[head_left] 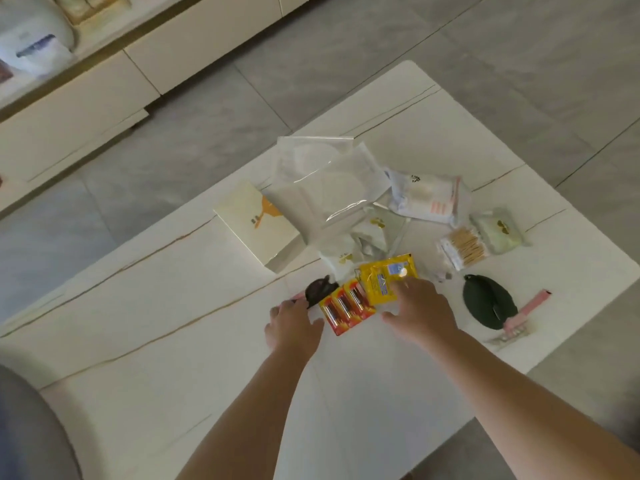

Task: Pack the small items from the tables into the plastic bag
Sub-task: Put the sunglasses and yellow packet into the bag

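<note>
A clear plastic bag (325, 174) lies flat near the middle of the white table (173, 306). In front of it sit a red battery pack (346, 306), a yellow packet (384, 278) and a small dark object (320, 289). My left hand (294, 327) lies by the dark object and the battery pack's left edge, fingers relaxed. My right hand (422, 310) rests with spread fingers on the yellow packet's near edge. Further right are a cotton swab pack (462, 251), a dark green pouch (488, 301) and a pink razor (526, 310).
A cream box (256, 223) lies left of the bag. White wipe packs (426, 199), a green packet (498, 230) and small white sachets (367, 237) sit behind the swabs. Grey tiled floor surrounds the table; white cabinets (104, 84) run along the far left.
</note>
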Demonstrator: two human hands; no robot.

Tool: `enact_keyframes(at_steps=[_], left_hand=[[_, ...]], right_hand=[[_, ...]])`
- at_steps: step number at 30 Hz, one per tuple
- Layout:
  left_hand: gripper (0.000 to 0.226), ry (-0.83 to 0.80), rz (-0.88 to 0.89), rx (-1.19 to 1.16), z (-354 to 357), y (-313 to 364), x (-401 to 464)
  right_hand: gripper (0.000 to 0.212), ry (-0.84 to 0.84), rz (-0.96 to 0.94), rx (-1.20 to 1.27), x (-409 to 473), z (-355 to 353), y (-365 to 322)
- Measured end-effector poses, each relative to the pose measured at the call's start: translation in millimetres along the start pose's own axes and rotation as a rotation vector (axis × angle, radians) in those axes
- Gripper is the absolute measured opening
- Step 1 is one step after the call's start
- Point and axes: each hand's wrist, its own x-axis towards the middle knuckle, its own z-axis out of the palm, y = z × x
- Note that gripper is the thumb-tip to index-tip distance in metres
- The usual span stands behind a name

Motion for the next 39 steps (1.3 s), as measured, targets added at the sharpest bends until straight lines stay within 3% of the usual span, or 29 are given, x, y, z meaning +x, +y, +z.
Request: enact_keyframes(at_steps=[7,15,22,25,30,39], left_hand=[[0.033,0.090,0.012,0.033,30.1,3.5,36.3],[0.032,0.156,-0.007,0.010,49.9,-1.6,54.9],[0.019,0.108,-0.014,0.101,36.6,2.1,48.7],[0.018,0.094,-0.011,0.121,23.9,6.0,37.2],[0.020,0.116,0.025,0.094,-5.0,19.7,9.2],[0.029,0.089,0.245,0.075,-61.8,79.7,-66.2]], right_hand=[[0.045,0.169,-0.064,-0.104,48.7,15.4,-3.3],[0.051,0.314,-0.118,-0.247,67.6,38.7,9.3],[0.021,0.286,-0.034,-0.245,57.1,26.5,14.2],[0.017,0.259,0.011,-0.137,42.0,14.3,16.5],[0.018,0.193,0.160,0.337,4.3,-3.6,23.0],[0.013,0.313,0.327,0.804,-98.3,-55.7,53.4]])
